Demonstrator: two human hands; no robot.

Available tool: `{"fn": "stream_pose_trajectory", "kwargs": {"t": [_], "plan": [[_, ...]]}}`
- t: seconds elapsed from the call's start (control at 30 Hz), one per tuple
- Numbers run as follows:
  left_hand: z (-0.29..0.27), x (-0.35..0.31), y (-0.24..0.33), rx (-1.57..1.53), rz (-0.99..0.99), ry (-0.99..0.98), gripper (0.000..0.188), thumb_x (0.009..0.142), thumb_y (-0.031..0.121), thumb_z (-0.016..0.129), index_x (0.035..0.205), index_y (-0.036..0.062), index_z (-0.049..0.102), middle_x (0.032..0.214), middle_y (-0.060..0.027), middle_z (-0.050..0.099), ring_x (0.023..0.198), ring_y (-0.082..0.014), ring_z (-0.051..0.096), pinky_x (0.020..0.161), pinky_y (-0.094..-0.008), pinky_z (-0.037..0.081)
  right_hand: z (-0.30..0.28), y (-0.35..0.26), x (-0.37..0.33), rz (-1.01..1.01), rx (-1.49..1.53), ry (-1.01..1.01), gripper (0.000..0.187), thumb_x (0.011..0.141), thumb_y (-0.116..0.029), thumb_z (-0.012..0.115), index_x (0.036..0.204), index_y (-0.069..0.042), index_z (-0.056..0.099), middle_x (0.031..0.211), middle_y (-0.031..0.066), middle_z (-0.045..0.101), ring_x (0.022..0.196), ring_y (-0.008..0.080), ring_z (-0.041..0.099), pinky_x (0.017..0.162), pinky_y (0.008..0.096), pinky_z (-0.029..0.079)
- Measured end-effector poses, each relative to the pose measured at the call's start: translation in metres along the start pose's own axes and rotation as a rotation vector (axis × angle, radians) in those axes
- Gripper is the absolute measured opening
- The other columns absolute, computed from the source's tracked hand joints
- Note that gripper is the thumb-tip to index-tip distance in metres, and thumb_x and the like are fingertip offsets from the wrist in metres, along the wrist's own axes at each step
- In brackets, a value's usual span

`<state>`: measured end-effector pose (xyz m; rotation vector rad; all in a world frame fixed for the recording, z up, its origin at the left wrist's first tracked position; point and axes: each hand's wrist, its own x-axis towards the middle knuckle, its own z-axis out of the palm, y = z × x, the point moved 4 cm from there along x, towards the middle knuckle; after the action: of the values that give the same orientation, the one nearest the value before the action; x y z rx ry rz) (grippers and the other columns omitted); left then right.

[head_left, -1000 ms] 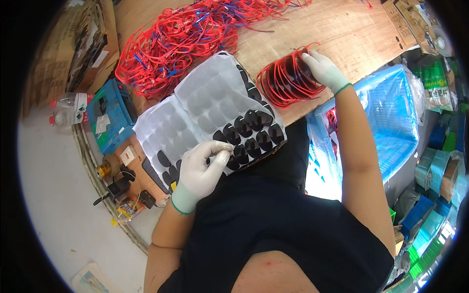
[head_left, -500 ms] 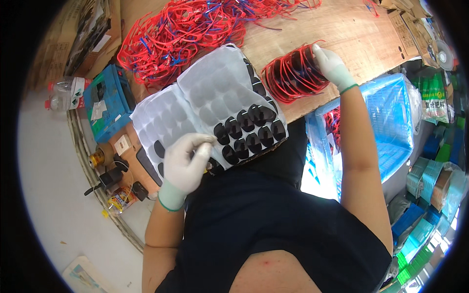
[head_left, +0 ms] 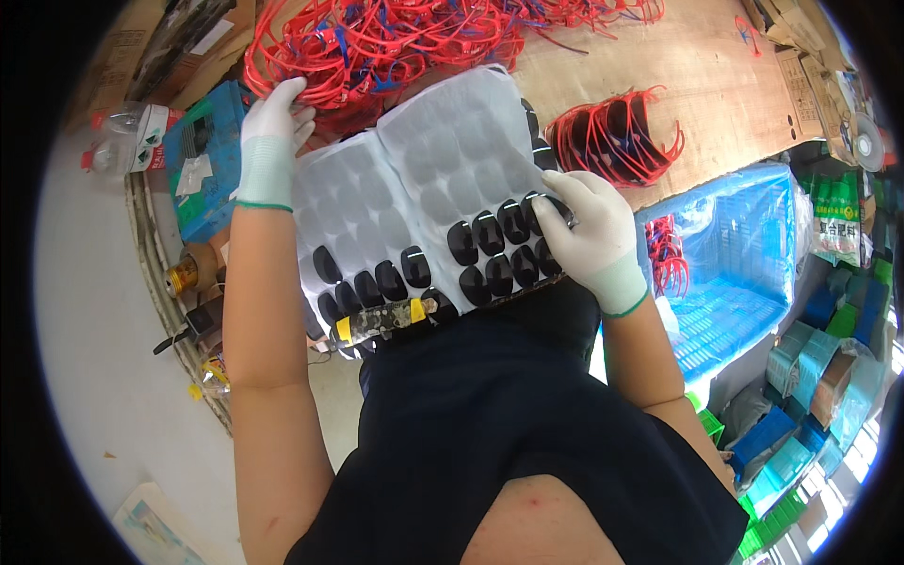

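My left hand, in a white glove, is at the lower left edge of a heap of red glasses frames with blue parts. Its fingers are apart and their tips touch the heap. In a white glove too, my right hand pinches a dark lens at the right side of the lens tray. White sheets cover much of this tray, and rows of dark lenses show along its near side. Beyond my right hand stands a row of red glasses with dark lenses.
A tool with a yellow-banded handle lies across the near lenses. A blue plastic-lined crate stands at the right with red frames inside. At the left are a blue box and a plastic bottle.
My left hand has gone from the tray up to the red heap. My right hand has left the row of glasses and come down to the lenses, uncovering the tool.
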<state>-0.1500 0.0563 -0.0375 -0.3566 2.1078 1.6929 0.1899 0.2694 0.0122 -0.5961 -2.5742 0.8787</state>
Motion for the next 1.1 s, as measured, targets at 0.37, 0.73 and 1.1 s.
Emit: {"fn": "stream_pose_trajectory", "kwargs": {"t": [0.37,0.73,1.1], "plan": [[-0.041,-0.016,0.026,0.083,0.564,0.147,0.07,0.08,0.033,0.085,0.125,-0.0123,0.058,0.102,-0.0138,0.069,0.085,-0.0151,0.065,0.078,-0.0282,0.054,0.006,-0.006,-0.008,0.121,-0.207,-0.23,0.035,0.078,-0.019,0.074,0.11,-0.006,0.07,0.1,0.015,0.067,0.096,0.0348,0.065,0.084,0.0451,0.053],[-0.026,-0.107,0.046,-0.099,0.557,-0.154,0.03,0.097,0.021,0.068,0.112,-0.0039,0.063,0.103,-0.0118,0.072,0.084,-0.0144,0.069,0.081,-0.0255,0.052,0.038,-0.055,-0.018,-0.146,-0.117,-0.15,0.026,0.078,-0.02,0.072,0.101,-0.007,0.069,0.092,0.0129,0.064,0.089,0.0344,0.063,0.078,0.0461,0.051],[-0.119,-0.244,-0.035,0.063,0.636,-0.334,0.026,0.106,0.011,0.045,0.129,-0.0016,0.044,0.107,-0.0189,0.068,0.091,-0.0234,0.071,0.082,-0.0358,0.058,0.018,-0.038,-0.011,-0.007,-0.157,-0.066,0.034,0.082,-0.024,0.074,0.108,-0.002,0.071,0.098,0.0179,0.066,0.097,0.0371,0.063,0.086,0.0454,0.051]]}}
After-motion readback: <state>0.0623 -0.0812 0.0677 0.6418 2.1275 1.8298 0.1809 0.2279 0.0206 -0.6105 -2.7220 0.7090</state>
